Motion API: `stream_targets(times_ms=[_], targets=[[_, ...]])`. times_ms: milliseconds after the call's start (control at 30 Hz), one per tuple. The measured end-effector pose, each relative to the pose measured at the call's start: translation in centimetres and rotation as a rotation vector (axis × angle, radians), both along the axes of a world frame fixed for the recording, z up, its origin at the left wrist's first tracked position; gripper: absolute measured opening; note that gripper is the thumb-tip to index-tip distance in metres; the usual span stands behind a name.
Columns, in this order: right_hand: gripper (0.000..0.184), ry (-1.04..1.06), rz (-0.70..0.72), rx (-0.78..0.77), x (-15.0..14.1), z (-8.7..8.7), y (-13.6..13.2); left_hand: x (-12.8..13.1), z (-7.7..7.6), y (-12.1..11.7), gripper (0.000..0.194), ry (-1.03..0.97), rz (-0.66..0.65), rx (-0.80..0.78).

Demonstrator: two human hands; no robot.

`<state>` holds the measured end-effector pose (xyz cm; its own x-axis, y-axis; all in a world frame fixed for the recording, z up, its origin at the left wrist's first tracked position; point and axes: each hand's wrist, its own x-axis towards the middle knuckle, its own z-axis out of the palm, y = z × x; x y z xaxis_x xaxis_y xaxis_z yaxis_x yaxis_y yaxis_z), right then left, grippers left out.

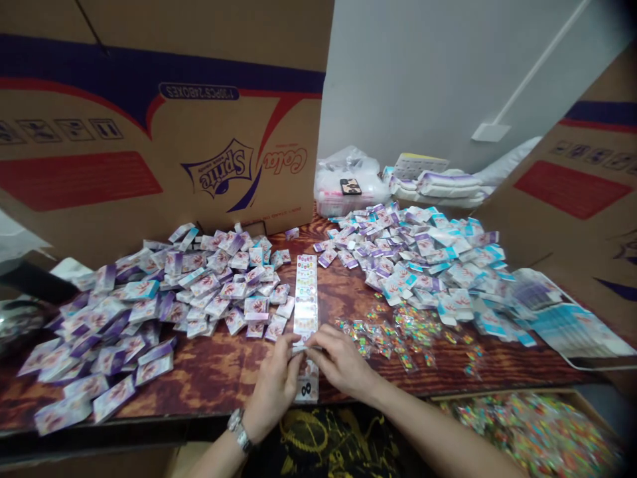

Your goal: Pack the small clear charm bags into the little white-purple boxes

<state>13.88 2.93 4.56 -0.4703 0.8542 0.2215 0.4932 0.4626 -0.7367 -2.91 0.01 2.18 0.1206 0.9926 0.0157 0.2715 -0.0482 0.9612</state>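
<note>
White printed strip (pixel 306 299) seemingly pinched between close-together left hand (pixel 273 392) and right hand (pixel 341 362).

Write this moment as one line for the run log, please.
left hand: holds printed strip | right hand: holds same strip | nearby: white-purple packets, wooden table

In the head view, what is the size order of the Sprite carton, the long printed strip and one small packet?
Largest to smallest: the Sprite carton, the long printed strip, a white-and-purple packet. Packets nearer the camera look bigger.
</note>
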Motion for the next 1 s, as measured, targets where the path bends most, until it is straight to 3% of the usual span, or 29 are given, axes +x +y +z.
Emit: stream_targets(times_ms=[133,233,267,400,500,600,700,800,900,1000], targets=[[0.014,0.014,0.041,0.024,0.3,-0.5,-0.2,0.5,-0.2,-0.2,0.018,0.173,-0.012,0.054],[0.016,-0.01,0.157,-0.041,1.4,-1.0,2.3,0.9,0.3,0.1,0.025,0.187,-0.003,0.021],[0.017,-0.04,0.178,-0.061,1.8,-1.2,3.9,1.0,0.4,0.2,0.031,0.159,0.017,0.004],[0.024,-0.166,-0.093,0.003,3.4,-2.0,13.0,0.9,0.4,0.5,0.049,0.027,0.035,-0.043],[0.022,-0.246,-0.258,0.045,3.8,-2.6,20.0,1.0,-1.0,0.2,0.041,-0.025,-0.062,-0.115],[0.031,-0.317,-0.314,0.042,4.0,-3.7,23.8,1.2,-2.8,-0.1,0.042,-0.077,-0.172,-0.187],[0.029,-0.375,-0.321,0.017,4.6,-5.7,23.7,1.1,-3.8,-0.1,0.044,-0.085,-0.223,-0.219],[0.03,-0.42,-0.289,-0.007,5.8,-7.2,21.3,1.1,-3.8,0.1,0.043,-0.089,-0.217,-0.239],[0.025,-0.442,-0.261,-0.011,7.5,-7.2,19.4,1.7,-2.9,0.3,0.041,-0.114,-0.234,-0.267],[0.024,-0.435,-0.307,0.021,8.9,-6.1,19.4,2.7,-1.7,0.4,0.039,-0.096,-0.267,-0.257]])
